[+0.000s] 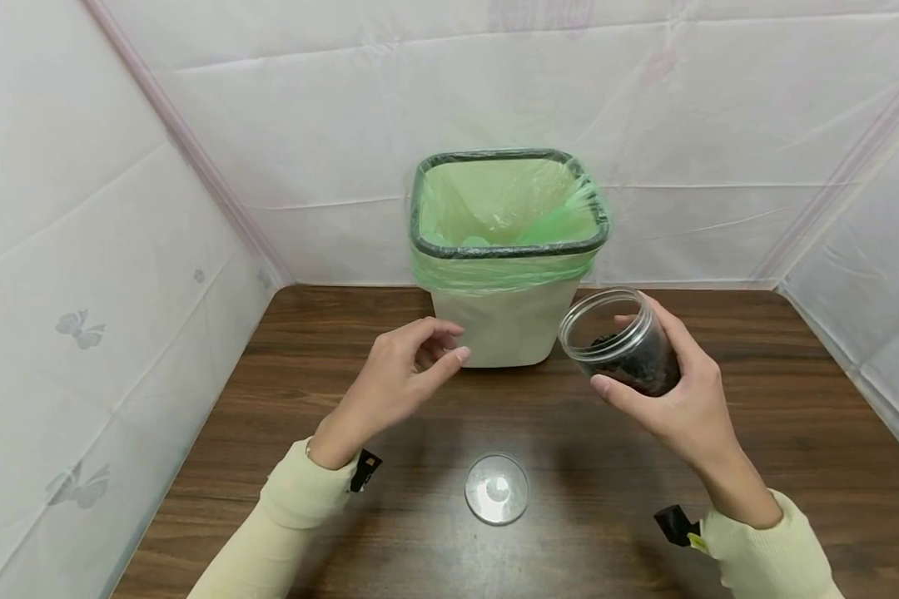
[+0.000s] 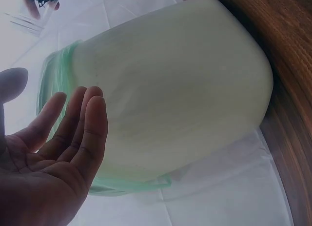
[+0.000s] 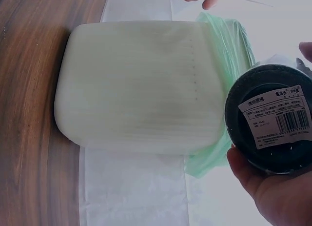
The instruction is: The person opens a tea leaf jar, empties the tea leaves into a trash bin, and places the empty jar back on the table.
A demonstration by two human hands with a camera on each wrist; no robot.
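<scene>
My right hand grips a clear plastic jar with dark, crumbly contents in its lower part. The jar has no lid on and its mouth tilts to the left, near the bin's front right corner. In the right wrist view the jar's base faces the camera, with a white barcode label on it. My left hand hovers in front of the bin, holding nothing, fingers loosely bent and thumb apart. A round clear lid lies flat on the table between my forearms.
A pale waste bin stands upright at the table's back, lined with a green plastic bag folded over its dark rim. The brown wooden table is bordered by white sheeting at the back and sides.
</scene>
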